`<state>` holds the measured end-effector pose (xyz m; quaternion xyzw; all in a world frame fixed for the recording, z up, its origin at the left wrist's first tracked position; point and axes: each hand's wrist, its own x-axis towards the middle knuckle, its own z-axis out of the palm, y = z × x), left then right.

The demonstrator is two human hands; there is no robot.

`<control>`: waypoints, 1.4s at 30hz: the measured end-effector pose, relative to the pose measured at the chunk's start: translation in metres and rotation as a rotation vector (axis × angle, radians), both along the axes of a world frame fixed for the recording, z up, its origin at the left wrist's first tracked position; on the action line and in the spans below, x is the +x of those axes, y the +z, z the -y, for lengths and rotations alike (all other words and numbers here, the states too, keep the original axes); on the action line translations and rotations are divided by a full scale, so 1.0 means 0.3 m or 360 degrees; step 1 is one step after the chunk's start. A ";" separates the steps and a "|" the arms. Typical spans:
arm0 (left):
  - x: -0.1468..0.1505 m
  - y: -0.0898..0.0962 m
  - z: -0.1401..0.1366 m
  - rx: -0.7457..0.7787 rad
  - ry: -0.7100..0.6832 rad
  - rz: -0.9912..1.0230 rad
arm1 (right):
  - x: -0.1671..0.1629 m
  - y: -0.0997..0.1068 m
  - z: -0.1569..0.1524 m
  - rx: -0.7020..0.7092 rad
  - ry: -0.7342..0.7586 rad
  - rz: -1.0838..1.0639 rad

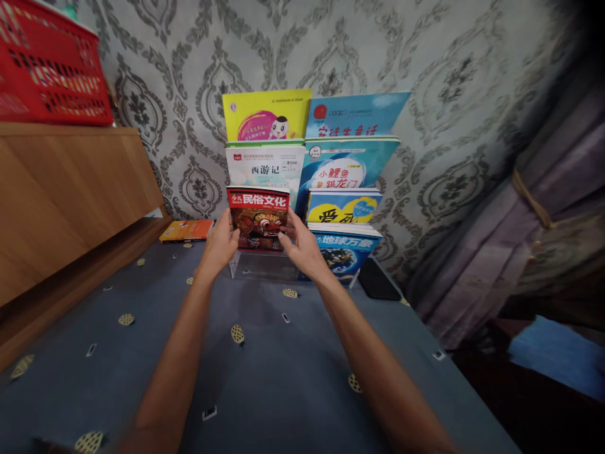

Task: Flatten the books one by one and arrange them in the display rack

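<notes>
We see two hands, one at each side edge of one red book [261, 217], thumbs in front of its cover; our left hand [220, 244] is closed on its left edge and our right hand [302, 244] on its right edge, so it stands upright between them. Its base is at the front of one clear stand [269, 267], though we cannot tell whether it rests there. Counting ours, we find seven front covers on the stand, three in the left column and four in the right. The red one reads 少儿民俗文化. Above our hands, behind it, is one white book [288, 155] titled 西游记, with a small handwritten label too fine for us to read, and above that one yellow book [297, 104] with a cartoon face. Up and right of our right hand we read 安徒生童话 on one blue book [357, 108], then 小鲤鱼跳龙门 on one teal book [373, 157]. Nearer that hand, one blue-and-yellow book [343, 205] shows 爱 and a partly covered character, and one earth book [348, 258], partly behind our right wrist, shows 地球万象. Just left of our left hand, one orange book [189, 230] lies flat on the pineapple-print cloth [269, 378]; farther up and left, one red basket [57, 75] sits on one wooden cabinet [70, 195]. Right of our right hand, beside the stand, lies one flat black object [379, 282].
</notes>
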<state>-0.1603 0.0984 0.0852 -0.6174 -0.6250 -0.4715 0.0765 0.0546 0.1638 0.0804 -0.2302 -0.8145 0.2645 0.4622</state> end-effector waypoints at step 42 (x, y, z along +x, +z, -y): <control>0.013 -0.002 0.010 -0.0077 -0.0039 -0.0005 | -0.007 -0.014 -0.002 -0.0014 -0.0017 -0.0050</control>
